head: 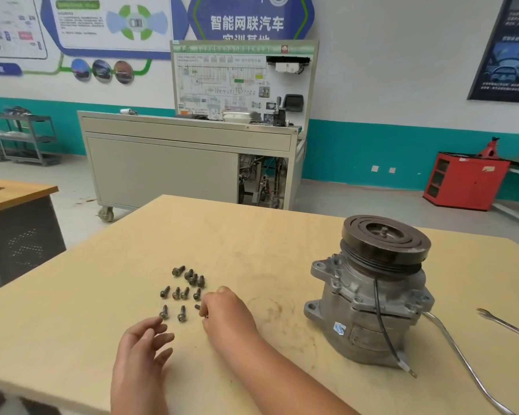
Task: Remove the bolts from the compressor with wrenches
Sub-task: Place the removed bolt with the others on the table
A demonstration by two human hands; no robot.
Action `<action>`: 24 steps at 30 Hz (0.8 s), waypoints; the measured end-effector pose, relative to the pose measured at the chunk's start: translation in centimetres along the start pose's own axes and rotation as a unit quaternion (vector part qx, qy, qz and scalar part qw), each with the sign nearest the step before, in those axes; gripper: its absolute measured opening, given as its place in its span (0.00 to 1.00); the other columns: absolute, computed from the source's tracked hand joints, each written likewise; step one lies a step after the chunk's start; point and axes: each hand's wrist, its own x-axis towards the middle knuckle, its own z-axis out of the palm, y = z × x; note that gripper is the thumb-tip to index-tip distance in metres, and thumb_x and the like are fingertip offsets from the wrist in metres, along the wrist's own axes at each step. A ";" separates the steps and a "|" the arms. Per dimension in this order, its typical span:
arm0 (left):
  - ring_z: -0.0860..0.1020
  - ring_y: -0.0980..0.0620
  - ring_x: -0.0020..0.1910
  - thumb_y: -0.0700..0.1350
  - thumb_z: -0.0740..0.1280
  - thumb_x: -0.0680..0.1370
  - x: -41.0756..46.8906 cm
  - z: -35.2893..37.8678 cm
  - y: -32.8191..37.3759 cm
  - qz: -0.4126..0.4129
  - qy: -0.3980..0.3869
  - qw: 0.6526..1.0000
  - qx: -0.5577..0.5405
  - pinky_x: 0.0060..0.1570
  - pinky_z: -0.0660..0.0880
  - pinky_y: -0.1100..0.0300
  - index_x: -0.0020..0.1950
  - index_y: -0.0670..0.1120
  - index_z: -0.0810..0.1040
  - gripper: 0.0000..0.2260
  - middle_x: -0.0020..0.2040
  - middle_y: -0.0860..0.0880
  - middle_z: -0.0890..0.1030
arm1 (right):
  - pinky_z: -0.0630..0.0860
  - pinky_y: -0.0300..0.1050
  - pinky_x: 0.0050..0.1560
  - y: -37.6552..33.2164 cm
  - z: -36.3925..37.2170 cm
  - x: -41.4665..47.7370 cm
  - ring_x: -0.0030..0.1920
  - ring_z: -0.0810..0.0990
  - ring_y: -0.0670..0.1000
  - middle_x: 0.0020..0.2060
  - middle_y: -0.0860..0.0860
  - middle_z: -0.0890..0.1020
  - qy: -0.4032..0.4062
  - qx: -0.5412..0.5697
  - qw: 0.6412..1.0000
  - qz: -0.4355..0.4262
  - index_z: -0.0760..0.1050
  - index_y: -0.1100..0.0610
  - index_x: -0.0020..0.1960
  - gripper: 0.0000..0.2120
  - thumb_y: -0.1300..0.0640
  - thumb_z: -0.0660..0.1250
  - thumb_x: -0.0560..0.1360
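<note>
Pale wood tabletop (108,295) was the whole work area here, and the bolts (182,292) were already lying on it in a loose cluster of rough rows, left of centre; the compressor (369,298) stood well apart to the right, pulley end up, with a black lead hanging down its side

Right hand (226,313) was down at the right edge of the cluster, fingertips curled together around what looked like one more bolt at the end of the front row, though I couldn't tell for sure it was actually pinched; left hand (141,351) hovered just below the front row, fingers loosely spread and holding nothing, one fingertip close to the nearest bolt

Both wrenches were out of reach; one long wrench (459,354) ran out from behind the compressor toward the near edge, and another wrench (504,323) lay further right

My take: this looked like the sorting step, not more wrenching; best way to do it was to set each bolt flat with its head the same way as the rest, keep the rows apart enough to count, and stay away from the table edge so nothing rolled off
</note>
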 end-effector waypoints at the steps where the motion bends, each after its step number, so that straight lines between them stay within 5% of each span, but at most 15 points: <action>1: 0.76 0.65 0.25 0.34 0.51 0.81 -0.2 0.1 -0.1 0.002 -0.005 1.000 0.004 0.39 0.65 0.59 0.42 0.47 0.72 0.15 0.40 0.48 0.73 | 0.74 0.48 0.50 0.2 0.0 0.0 0.51 0.77 0.59 0.54 0.56 0.73 0.006 -0.001 1.000 0.004 0.76 0.59 0.54 0.11 0.67 0.60 0.75; 8: 0.76 0.64 0.27 0.32 0.52 0.80 -1.5 1.5 -0.6 0.013 -0.032 0.999 0.034 0.38 0.67 0.62 0.42 0.46 0.73 0.15 0.40 0.47 0.74 | 0.73 0.45 0.48 1.7 -0.5 1.4 0.50 0.76 0.55 0.52 0.54 0.74 0.052 0.064 0.996 0.041 0.77 0.56 0.51 0.12 0.67 0.59 0.75; 17: 0.76 0.63 0.26 0.30 0.51 0.80 -1.7 3.0 -0.8 0.040 -0.060 0.997 0.020 0.28 0.70 0.72 0.42 0.45 0.72 0.16 0.36 0.49 0.78 | 0.70 0.46 0.61 0.5 -3.6 -1.3 0.63 0.72 0.53 0.65 0.52 0.72 -0.024 0.091 0.995 0.046 0.67 0.52 0.68 0.20 0.59 0.60 0.77; 20: 0.77 0.61 0.29 0.27 0.52 0.78 -3.4 5.0 -1.3 0.118 -0.094 0.989 -0.003 0.31 0.71 0.73 0.41 0.46 0.75 0.18 0.29 0.55 0.79 | 0.71 0.44 0.62 0.6 -8.0 -8.3 0.62 0.73 0.47 0.62 0.47 0.74 0.037 0.189 0.979 -0.067 0.70 0.48 0.65 0.18 0.54 0.60 0.76; 22: 0.78 0.59 0.33 0.30 0.59 0.74 -5.3 6.6 -1.2 0.201 -0.142 0.969 -0.009 0.35 0.73 0.73 0.38 0.51 0.80 0.18 0.32 0.55 0.80 | 0.74 0.35 0.50 1.9 -12.1 -14.4 0.54 0.78 0.41 0.52 0.40 0.78 0.079 0.280 0.943 -0.162 0.75 0.42 0.57 0.13 0.53 0.62 0.74; 24: 0.76 0.59 0.34 0.37 0.61 0.73 -7.5 8.8 -1.3 0.335 -0.244 0.910 -0.008 0.37 0.73 0.72 0.43 0.59 0.81 0.17 0.36 0.55 0.78 | 0.71 0.28 0.44 5.5 -15.8 -19.5 0.47 0.80 0.40 0.46 0.38 0.80 0.236 0.243 0.919 -0.202 0.77 0.38 0.51 0.13 0.55 0.64 0.72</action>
